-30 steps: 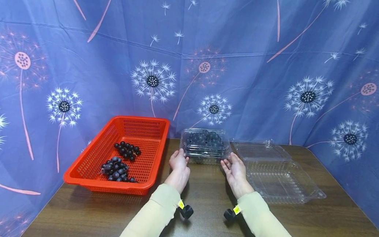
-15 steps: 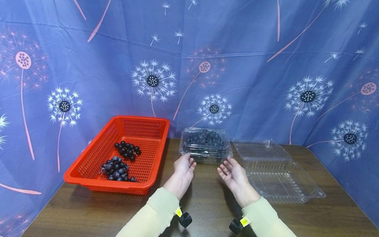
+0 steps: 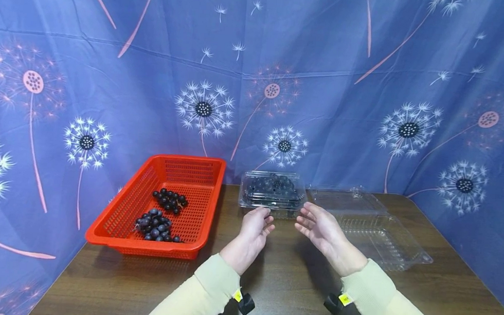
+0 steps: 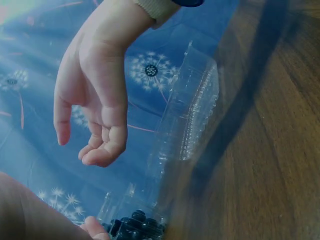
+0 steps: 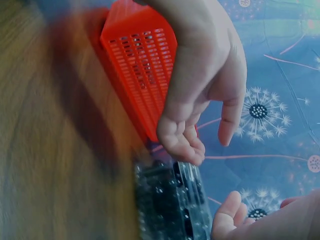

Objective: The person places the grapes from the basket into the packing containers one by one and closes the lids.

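At the back of the table (image 3: 286, 301), a closed clear box (image 3: 271, 196) holds dark grapes. To its left, a red basket (image 3: 171, 247) holds two bunches (image 3: 155, 225); to its right lies an open clear box (image 3: 379, 249). Near the closed box's front, the left hand (image 3: 252, 235) and right hand (image 3: 329, 235) have relaxed, loosely bent fingers. Brown wood-grain tabletop; blue dandelion curtain (image 3: 325, 109) behind.

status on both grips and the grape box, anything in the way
Left grip and right grip empty, just in front of grape box. Box closed, dark grapes inside. Nothing visibly blocking; open container close on the right.
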Motion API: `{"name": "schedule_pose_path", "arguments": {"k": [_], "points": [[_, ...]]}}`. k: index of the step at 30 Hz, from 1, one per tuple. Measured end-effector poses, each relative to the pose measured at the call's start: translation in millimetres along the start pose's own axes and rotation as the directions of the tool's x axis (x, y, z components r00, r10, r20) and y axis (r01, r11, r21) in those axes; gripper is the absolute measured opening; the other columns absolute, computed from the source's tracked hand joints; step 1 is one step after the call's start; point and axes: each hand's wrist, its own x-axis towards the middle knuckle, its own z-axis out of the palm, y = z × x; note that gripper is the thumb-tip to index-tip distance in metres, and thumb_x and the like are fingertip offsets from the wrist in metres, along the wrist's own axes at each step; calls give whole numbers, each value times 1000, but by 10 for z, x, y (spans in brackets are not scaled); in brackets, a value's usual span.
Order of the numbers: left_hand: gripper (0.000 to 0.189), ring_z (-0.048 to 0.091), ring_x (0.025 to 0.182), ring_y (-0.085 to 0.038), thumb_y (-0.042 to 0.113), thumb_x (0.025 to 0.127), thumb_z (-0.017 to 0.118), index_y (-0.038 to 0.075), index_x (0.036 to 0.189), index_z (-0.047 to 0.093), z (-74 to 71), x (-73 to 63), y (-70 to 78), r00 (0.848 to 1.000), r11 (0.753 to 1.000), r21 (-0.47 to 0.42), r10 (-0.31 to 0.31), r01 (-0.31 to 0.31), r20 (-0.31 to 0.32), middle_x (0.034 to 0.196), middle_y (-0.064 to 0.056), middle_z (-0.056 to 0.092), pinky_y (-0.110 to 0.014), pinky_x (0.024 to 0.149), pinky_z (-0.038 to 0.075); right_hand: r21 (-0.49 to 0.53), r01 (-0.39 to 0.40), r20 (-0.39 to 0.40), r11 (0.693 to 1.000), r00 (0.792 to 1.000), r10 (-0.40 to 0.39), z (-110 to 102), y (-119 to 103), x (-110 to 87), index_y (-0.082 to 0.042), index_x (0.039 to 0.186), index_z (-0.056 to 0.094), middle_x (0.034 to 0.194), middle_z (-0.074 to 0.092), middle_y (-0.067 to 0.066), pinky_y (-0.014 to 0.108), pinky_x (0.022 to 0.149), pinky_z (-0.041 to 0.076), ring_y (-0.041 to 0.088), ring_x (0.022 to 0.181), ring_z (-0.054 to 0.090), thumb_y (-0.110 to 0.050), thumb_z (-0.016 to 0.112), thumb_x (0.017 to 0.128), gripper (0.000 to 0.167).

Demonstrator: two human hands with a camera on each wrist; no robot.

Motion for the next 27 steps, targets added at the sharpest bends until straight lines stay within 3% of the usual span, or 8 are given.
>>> {"name": "schedule_pose_path", "arguments": {"k": [6,14,23,27], "points": [[34,49,71,-8,3,90,49,-5,121,39,37,-84,16,997,997,80,-21,15,72,90,-1,48,-20,61,42,-81,16,49,997,999,-12,-68,-152,-10,-11,113,41,100,46,0,26,78,51,10,78,56,-17,43,99,15],[14,50,69,-8,5,88,54,7,100,46,108,-177,4,984,987,156,-68,42,162,85,0,48,-19,58,43,-294,83,94,952,994,-58,-191,-403,-12,-10,119,39,107,45,1,25,74,51,7,78,57,-19,46,98,24],[34,51,68,-8,7,87,56,-4,118,45,205,-221,-36,971,979,202,-80,34,224,90,-2,49,-19,58,44,-415,189,143,890,979,-142,-404,-683,-34,-12,111,43,97,51,-5,24,71,51,7,77,56,-19,48,98,16],[30,51,68,-8,7,87,56,-3,114,47,249,-222,-83,965,973,230,-95,37,245,89,-1,50,-20,60,44,-483,238,159,843,970,-183,-492,-784,-45,-13,110,45,95,52,-9,24,69,51,6,77,56,-20,48,97,15]]}}
